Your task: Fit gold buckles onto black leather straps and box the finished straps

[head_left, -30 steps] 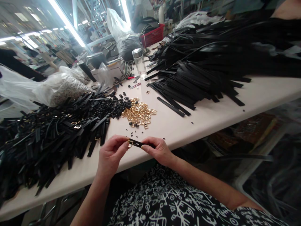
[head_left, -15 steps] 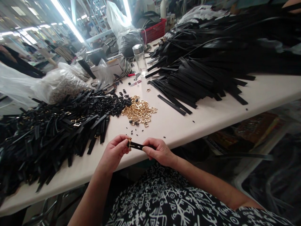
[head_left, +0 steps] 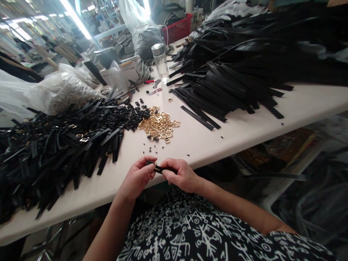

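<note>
L hand [head_left: 139, 176], lower centre of frame: thumb + fingertips closed in a pinch at one end of strap [head_left: 158, 169]; R hand [head_left: 181, 174] just right of it, thumb + fingers gripping same strap; strap bridges the short gap btwn hands, seen against near edge of table [head_left: 244, 132]; gold buckle [head_left: 155, 164] at L fingertips, partly hid; can't tell if fully seated.

To do well (my judgement): L pinch steadies buckle, R guides strap, not both pulling at once; strap flat, no twist, else buckle likely sits skew; buckle square across strap before pressing hard; fingertips close in, as strap looks thin + bendy; hands a bit further over table wd be safer, dropped buckle cd go to floor.

Around: gold pile [head_left: 160, 125] mid-frame, beyond hands; blk loops [head_left: 134, 116] touching its left side; strap heap w/ gold glints [head_left: 67, 141] at left; cut straps [head_left: 217, 90] upper right; blk bits [head_left: 150, 149] btwn hands + gold pile, best not caught under strap.
</note>
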`<move>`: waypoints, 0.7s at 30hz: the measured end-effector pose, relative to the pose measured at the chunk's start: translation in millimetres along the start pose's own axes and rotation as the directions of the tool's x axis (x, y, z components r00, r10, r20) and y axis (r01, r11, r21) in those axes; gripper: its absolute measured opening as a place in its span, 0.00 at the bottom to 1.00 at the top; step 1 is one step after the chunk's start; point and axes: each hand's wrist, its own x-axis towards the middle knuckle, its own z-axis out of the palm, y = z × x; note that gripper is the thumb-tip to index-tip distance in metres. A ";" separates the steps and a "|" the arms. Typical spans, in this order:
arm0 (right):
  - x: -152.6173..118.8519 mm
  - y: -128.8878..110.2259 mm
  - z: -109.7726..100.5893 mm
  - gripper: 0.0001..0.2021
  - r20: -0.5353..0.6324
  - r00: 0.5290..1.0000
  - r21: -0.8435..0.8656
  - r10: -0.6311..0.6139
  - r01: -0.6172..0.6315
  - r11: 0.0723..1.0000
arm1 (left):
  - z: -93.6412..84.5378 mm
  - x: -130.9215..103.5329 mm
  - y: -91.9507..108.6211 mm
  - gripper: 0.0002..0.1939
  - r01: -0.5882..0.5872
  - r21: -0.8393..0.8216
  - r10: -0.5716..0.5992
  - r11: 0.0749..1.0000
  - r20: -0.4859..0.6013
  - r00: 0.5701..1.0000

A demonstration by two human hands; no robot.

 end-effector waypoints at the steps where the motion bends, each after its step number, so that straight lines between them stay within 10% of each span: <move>1: -0.2 -2.0 -0.3 0.07 0.013 1.000 -0.010 -0.012 0.012 1.000 | -0.8 0.4 0.3 0.17 0.042 -0.048 -0.041 0.998 0.009 0.999; 11: 4.1 -4.0 8.8 0.04 -0.048 0.983 -0.125 -0.177 0.170 0.977 | -4.6 2.1 -14.9 0.22 0.178 -0.246 -0.151 0.953 0.125 0.981; 21: 2.8 0.0 -0.3 0.12 0.020 0.998 -0.108 -0.062 0.064 0.992 | 2.6 -2.5 -10.9 0.16 -0.039 0.034 0.037 0.999 0.062 0.997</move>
